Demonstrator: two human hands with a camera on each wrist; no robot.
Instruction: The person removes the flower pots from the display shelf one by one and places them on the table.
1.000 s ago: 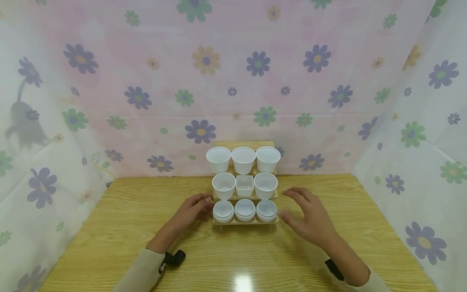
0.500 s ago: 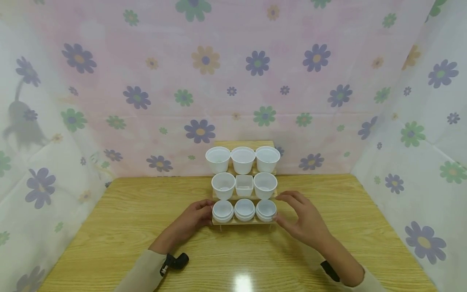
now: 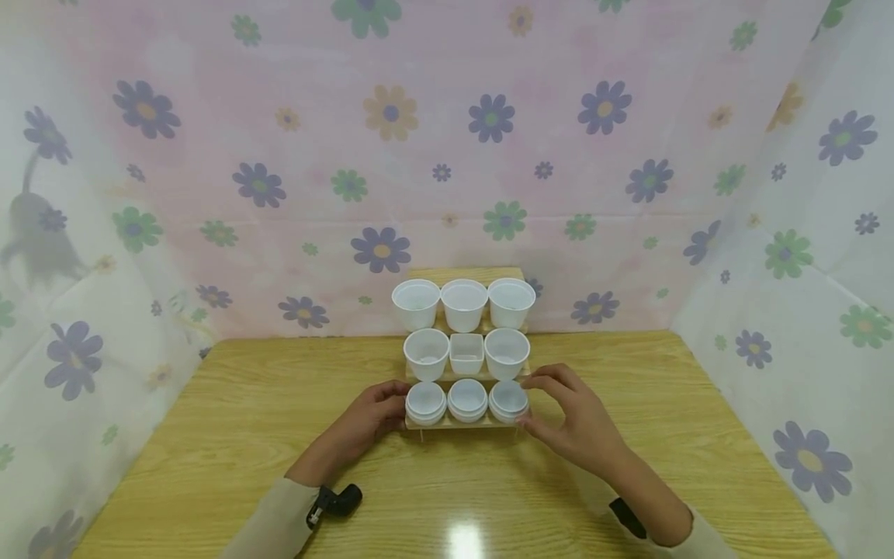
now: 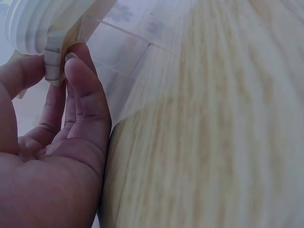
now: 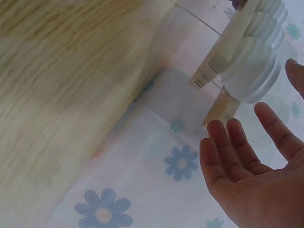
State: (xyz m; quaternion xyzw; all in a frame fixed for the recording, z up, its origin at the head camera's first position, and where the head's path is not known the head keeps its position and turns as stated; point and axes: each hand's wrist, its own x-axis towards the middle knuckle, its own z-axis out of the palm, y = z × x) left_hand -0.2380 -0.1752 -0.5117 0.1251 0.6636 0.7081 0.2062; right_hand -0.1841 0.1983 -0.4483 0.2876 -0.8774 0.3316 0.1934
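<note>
A tiered wooden rack (image 3: 464, 423) stands at the back of the table, bearing three rows of white plastic containers. My left hand (image 3: 370, 423) grips the left end of the lowest shelf; in the left wrist view, thumb and fingers lie on both sides of the board end (image 4: 53, 59). At the other side, my right hand (image 3: 576, 423) is spread beside the front right jar (image 3: 509, 400), its thumb and index fingertip right at the jar's side. From the right wrist, that ridged jar (image 5: 254, 69) shows just beyond the relaxed fingers (image 5: 228, 147).
Two more low jars, including the middle one (image 3: 467, 400), share the front shelf. Above them are round cups and a square cup (image 3: 466, 353); three larger cups (image 3: 464, 304) fill the top row. Flowered cloth (image 3: 447, 194) rises behind the wooden table (image 3: 279, 435).
My right hand has moved left, bringing its thumb and index finger up to the front right jar. The left hand has settled closer on the shelf's left end. The containers stay in place.
</note>
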